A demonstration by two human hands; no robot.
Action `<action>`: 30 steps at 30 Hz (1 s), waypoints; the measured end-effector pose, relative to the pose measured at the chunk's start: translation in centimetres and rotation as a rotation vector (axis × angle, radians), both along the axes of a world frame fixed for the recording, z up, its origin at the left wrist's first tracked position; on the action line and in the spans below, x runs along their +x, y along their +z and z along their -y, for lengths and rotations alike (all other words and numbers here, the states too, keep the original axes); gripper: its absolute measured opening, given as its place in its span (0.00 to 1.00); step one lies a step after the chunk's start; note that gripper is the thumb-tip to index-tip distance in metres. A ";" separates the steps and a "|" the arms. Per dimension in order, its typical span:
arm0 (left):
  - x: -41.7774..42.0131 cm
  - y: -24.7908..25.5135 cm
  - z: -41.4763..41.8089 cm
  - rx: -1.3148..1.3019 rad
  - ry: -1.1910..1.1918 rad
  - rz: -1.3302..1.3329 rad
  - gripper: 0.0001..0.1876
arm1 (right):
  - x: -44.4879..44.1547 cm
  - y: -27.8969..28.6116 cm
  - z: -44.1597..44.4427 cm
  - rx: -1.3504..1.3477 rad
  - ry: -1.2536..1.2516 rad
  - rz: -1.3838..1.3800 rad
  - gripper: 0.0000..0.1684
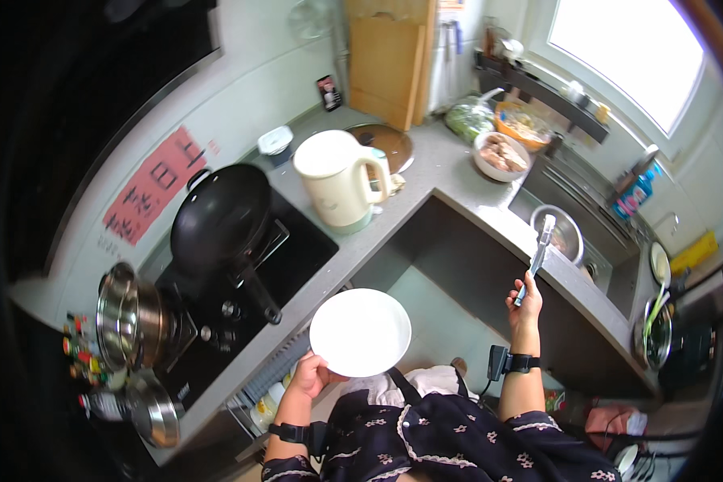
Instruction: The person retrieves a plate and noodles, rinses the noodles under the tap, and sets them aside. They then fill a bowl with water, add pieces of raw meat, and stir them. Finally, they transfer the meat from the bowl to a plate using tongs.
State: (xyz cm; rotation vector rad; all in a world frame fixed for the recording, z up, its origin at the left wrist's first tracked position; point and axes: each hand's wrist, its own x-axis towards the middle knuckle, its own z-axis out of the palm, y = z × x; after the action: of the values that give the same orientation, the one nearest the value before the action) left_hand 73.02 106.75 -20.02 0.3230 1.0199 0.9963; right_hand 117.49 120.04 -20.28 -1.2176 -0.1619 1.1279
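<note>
My left hand (314, 375) grips the rim of an empty white bowl (360, 332), held over the floor in front of my body. In my right hand (525, 301) is a pair of metal tongs (542, 246), pointing up towards the sink's edge. Beyond the tongs, a steel bowl (563, 228) sits in the sink (602, 274). A black wok (220, 211) rests on the gas hob at the left, its handle towards me. A cream electric kettle (337, 187) stands beside the hob. A white bowl of raw meat (500, 158) is on the counter near the sink.
A steel pot (134, 319) is on the near part of the hob (301, 241). Behind the kettle lies a glass lid (391, 144), with wooden boards (382, 72) against the wall. A bag of greens (470, 117) and an orange basket (521, 123) stand at the corner. An open drawer rack (271, 385) is at the left.
</note>
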 end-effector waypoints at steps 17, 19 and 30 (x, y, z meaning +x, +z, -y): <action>24.3 0.4 -20.3 0.099 -0.122 0.132 0.39 | 21.8 2.3 -4.8 0.172 0.146 0.400 0.36; 27.5 1.7 -21.9 0.067 -0.046 0.077 0.25 | 24.6 2.1 -7.9 -0.089 0.243 0.534 0.32; 36.2 0.7 -26.9 0.091 0.124 -0.175 0.06 | 41.8 -0.3 -18.3 -0.780 1.017 1.798 0.32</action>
State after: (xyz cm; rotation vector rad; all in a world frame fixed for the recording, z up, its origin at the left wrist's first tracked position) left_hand 109.23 133.62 -19.30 0.4321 1.1655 1.1436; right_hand 159.25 138.34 -20.58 -2.7033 -2.0034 0.4495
